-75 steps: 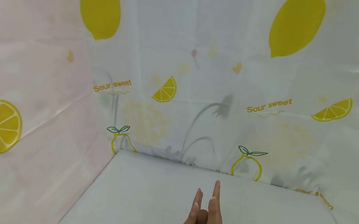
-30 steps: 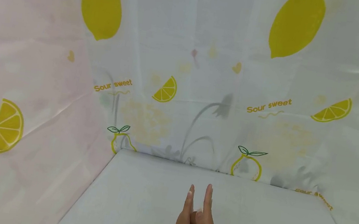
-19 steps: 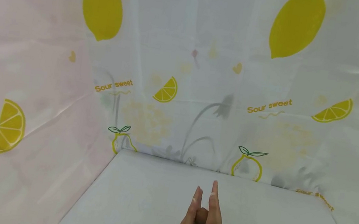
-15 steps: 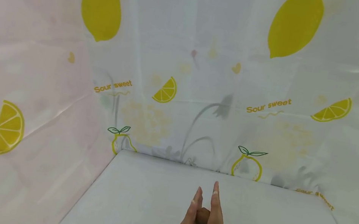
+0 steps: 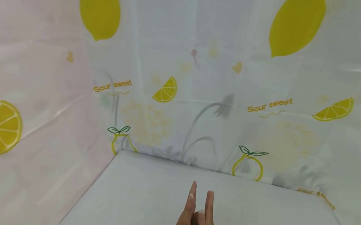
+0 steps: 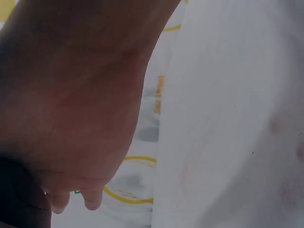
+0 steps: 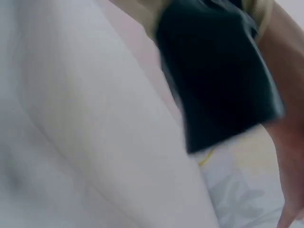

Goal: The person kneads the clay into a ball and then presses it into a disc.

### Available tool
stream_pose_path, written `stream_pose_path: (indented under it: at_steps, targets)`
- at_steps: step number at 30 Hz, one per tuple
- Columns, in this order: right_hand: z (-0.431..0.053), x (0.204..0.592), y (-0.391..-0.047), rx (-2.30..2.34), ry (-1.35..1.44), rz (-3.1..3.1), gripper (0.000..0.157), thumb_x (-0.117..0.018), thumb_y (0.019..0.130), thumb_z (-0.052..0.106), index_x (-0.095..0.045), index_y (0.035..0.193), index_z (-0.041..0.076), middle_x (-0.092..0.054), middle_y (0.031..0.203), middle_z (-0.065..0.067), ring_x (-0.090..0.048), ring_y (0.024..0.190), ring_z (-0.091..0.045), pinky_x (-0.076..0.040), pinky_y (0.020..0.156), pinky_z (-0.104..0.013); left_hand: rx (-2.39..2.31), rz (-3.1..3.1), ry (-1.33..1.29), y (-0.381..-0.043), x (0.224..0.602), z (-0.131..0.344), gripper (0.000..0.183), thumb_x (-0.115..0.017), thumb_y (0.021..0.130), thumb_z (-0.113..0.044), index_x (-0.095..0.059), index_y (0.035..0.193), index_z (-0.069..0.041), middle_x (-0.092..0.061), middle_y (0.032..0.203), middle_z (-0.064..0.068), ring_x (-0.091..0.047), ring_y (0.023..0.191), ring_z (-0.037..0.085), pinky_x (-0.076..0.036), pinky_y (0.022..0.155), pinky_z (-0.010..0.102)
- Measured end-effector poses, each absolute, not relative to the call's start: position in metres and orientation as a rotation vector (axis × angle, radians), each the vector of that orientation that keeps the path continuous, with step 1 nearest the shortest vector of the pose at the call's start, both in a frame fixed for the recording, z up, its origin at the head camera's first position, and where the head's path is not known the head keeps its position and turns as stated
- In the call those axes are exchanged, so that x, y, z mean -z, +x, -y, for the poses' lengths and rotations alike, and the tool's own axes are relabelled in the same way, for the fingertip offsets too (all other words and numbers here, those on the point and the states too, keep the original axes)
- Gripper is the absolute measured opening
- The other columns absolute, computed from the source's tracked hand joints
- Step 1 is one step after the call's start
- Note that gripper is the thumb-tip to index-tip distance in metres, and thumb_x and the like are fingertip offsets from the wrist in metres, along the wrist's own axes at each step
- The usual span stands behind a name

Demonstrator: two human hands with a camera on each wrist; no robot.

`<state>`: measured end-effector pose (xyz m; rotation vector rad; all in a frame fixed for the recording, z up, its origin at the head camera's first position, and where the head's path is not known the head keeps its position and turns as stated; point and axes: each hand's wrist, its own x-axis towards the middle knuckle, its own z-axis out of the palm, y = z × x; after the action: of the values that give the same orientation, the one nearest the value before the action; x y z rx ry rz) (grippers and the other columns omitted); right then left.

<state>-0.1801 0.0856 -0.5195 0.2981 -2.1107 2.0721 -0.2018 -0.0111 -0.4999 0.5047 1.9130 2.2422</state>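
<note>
A small brown ball (image 5: 194,224) sits between two facing palms, low in the head view. My left hand (image 5: 184,217) presses its left side with fingers straight and pointing away. On the other side my right hand (image 5: 208,224) lies flat against it, its thumb covering part of the ball. The left fingertips reach slightly farther forward than the right ones. In the left wrist view a hand (image 6: 80,114) fills the left side, with a dark rounded shape (image 6: 19,194) below it. A dark wrist piece (image 7: 218,80) blocks much of the right wrist view.
Beneath the hands spreads a white tabletop (image 5: 141,191). A lemon-printed curtain (image 5: 186,71) stands upright along its back edge, and a pinkish sheet (image 5: 32,80) borders it on the left.
Half a second ago the right fingertips were farther forward; now the left ones lead. The hands have slid past each other and shifted left, and the right thumb now hides more of the ball.
</note>
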Motion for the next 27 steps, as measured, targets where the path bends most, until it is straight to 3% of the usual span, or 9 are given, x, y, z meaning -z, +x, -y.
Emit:
stream_pose_path:
  at_steps: [5, 8, 10, 13, 16, 18, 21, 24, 27]
  targets:
    - [-0.073, 0.519, -0.168, -1.889, 0.267, 2.169, 0.066, -0.038, 0.109, 0.016, -0.003, 0.165, 0.019, -0.06, 0.082, -0.006, -0.049, 0.067, -0.004, -0.047, 0.06, -0.026, -2.29, -1.867, 0.443, -0.204, 0.501, 0.011, 0.07, -0.01, 0.107, -0.057, 0.012, 0.163, -0.023, 0.019, 0.168, 0.005, 0.014, 0.153, 0.036, 0.009, 0.113, 0.072]
    - [-0.068, 0.515, -0.164, -1.76, 0.236, 2.182, 0.067, -0.04, 0.108, 0.018, -0.006, 0.166, 0.022, -0.064, 0.108, 0.006, -0.055, 0.08, -0.004, -0.048, 0.068, -0.029, -2.29, -1.881, 0.387, -0.204, 0.501, 0.012, 0.071, -0.011, 0.107, -0.059, 0.011, 0.164, -0.023, -0.018, 0.165, 0.018, -0.036, 0.139, 0.034, -0.015, 0.115, 0.064]
    - [-0.067, 0.51, -0.161, -1.704, 0.227, 2.185, 0.067, -0.04, 0.108, 0.021, -0.007, 0.166, 0.023, -0.053, 0.145, 0.0, -0.054, 0.105, -0.001, -0.05, 0.082, -0.04, -2.269, -1.882, 0.353, -0.204, 0.503, 0.012, 0.072, -0.011, 0.106, -0.06, 0.011, 0.164, -0.023, -0.06, 0.122, 0.017, -0.059, 0.094, 0.021, -0.038, 0.101, 0.045]
    - [-0.068, 0.503, -0.159, -1.702, 0.222, 2.17, 0.066, -0.039, 0.108, 0.024, -0.007, 0.166, 0.025, -0.011, 0.17, -0.008, -0.033, 0.135, 0.006, -0.042, 0.099, -0.059, -2.225, -1.9, 0.319, -0.202, 0.505, 0.011, 0.073, -0.01, 0.106, -0.062, 0.01, 0.164, -0.023, -0.037, 0.059, 0.001, -0.04, 0.055, 0.012, -0.042, 0.079, 0.033]
    - [-0.073, 0.497, -0.161, -1.784, 0.242, 2.136, 0.065, -0.036, 0.108, 0.025, -0.005, 0.165, 0.027, -0.041, 0.157, -0.008, -0.049, 0.109, 0.012, -0.049, 0.091, -0.046, -2.205, -1.902, 0.331, -0.201, 0.508, 0.009, 0.072, -0.009, 0.106, -0.062, 0.009, 0.164, -0.024, -0.068, 0.108, 0.011, -0.06, 0.105, 0.022, -0.037, 0.107, 0.054]
    - [-0.077, 0.493, -0.164, -1.866, 0.278, 2.096, 0.065, -0.034, 0.109, 0.023, -0.002, 0.165, 0.028, -0.067, 0.112, 0.0, -0.05, 0.072, 0.007, -0.05, 0.068, -0.031, -2.191, -1.927, 0.334, -0.2, 0.509, 0.007, 0.071, -0.009, 0.106, -0.062, 0.007, 0.164, -0.026, -0.035, 0.16, 0.011, -0.028, 0.146, 0.033, -0.007, 0.116, 0.071]
    - [-0.084, 0.488, -0.171, -1.985, 0.329, 2.053, 0.063, -0.029, 0.111, 0.024, 0.003, 0.164, 0.03, -0.037, 0.056, 0.01, -0.029, 0.047, 0.0, -0.033, 0.044, -0.025, -2.172, -1.929, 0.368, -0.2, 0.511, 0.005, 0.07, -0.008, 0.106, -0.062, 0.007, 0.164, -0.026, 0.011, 0.17, 0.001, 0.013, 0.153, 0.032, 0.01, 0.112, 0.074]
    - [-0.092, 0.486, -0.179, -2.01, 0.343, 2.051, 0.061, -0.027, 0.112, 0.027, 0.005, 0.164, 0.027, -0.052, 0.069, 0.006, -0.028, 0.045, -0.001, -0.035, 0.049, -0.019, -2.154, -1.921, 0.435, -0.199, 0.511, 0.003, 0.071, -0.006, 0.106, -0.059, 0.007, 0.164, -0.02, 0.009, 0.17, 0.006, 0.013, 0.154, 0.034, 0.009, 0.113, 0.073]
    - [-0.098, 0.485, -0.189, -1.98, 0.309, 2.078, 0.061, -0.028, 0.113, 0.029, 0.004, 0.165, 0.024, -0.047, 0.148, -0.007, -0.059, 0.085, 0.001, -0.041, 0.085, -0.011, -2.155, -1.877, 0.522, -0.198, 0.508, 0.002, 0.072, -0.005, 0.107, -0.057, 0.009, 0.164, -0.014, 0.008, 0.17, 0.012, 0.013, 0.154, 0.035, 0.008, 0.114, 0.071]
